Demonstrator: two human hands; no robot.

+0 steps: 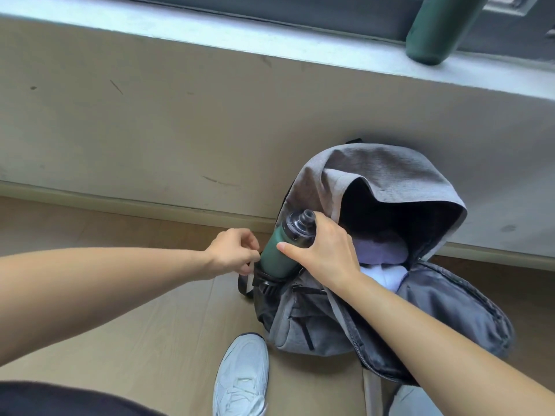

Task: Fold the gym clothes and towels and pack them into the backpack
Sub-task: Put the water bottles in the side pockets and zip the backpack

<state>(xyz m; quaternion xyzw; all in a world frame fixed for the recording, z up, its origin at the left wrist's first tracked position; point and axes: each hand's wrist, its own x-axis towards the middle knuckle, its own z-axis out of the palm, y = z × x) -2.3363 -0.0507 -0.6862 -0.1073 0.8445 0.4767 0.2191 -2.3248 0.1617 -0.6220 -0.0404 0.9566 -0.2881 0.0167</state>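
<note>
Right grip (322,250) clasps bottle (274,258); backpack (390,175) just beneath

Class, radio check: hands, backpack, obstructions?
Right hand grips green metal bottle; left hand holds side pocket. Grey fabric backpack open, lilac and white clothes inside. Nothing blocking.

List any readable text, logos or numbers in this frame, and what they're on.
None legible.
white tag on the backpack: too small to read.
held green bottle, bottle on the sill, shoe: no lettering visible.
</note>
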